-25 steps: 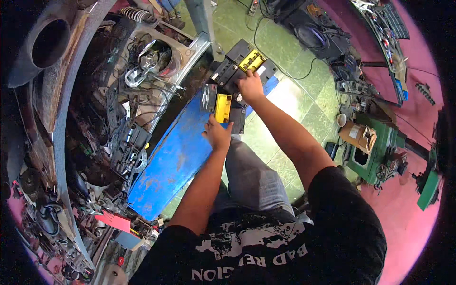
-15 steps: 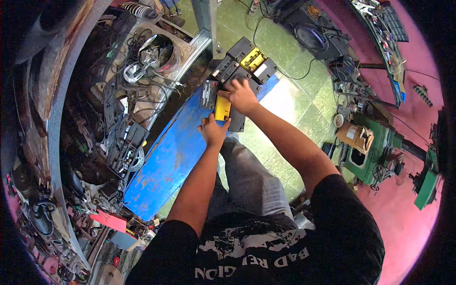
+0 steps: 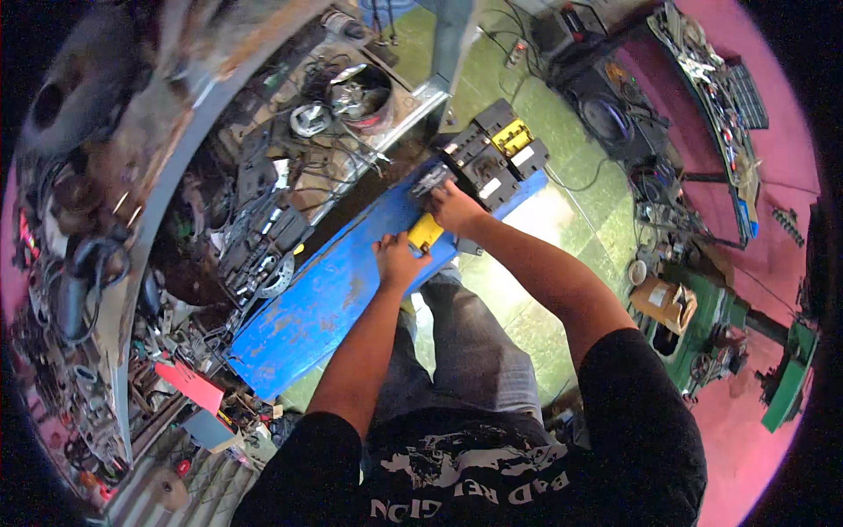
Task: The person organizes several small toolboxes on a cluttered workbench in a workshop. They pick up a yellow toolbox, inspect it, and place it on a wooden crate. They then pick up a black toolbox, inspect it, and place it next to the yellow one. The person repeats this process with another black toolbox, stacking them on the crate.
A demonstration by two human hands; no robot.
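Several small batteries stand together on a blue bench (image 3: 303, 321) ahead of me. My left hand (image 3: 399, 261) has its fingers and thumb around the near end of a yellow battery (image 3: 425, 232). Just beyond it, my right hand (image 3: 457, 209) grips a dark battery (image 3: 430, 180), which is smeared by motion. A black battery (image 3: 487, 171) with a pale label stands to the right of that one. Farther off, a yellow-topped battery (image 3: 512, 138) sits among more black ones. Part of another dark battery (image 3: 470, 247) shows beneath my right wrist.
To the left, a cluttered workbench (image 3: 299, 189) holds cables, metal parts and a round pot (image 3: 360, 97). A grey post (image 3: 452, 44) rises beyond the bench. On the right stand a green machine (image 3: 716, 325) and an open cardboard box (image 3: 663, 303). A cable crosses the tiled floor (image 3: 571, 220).
The view has shifted, so the scene sits farther right and lower. My right hand has come down onto the dark battery, which has moved away from beside the yellow one. My left hand stays at the yellow battery.
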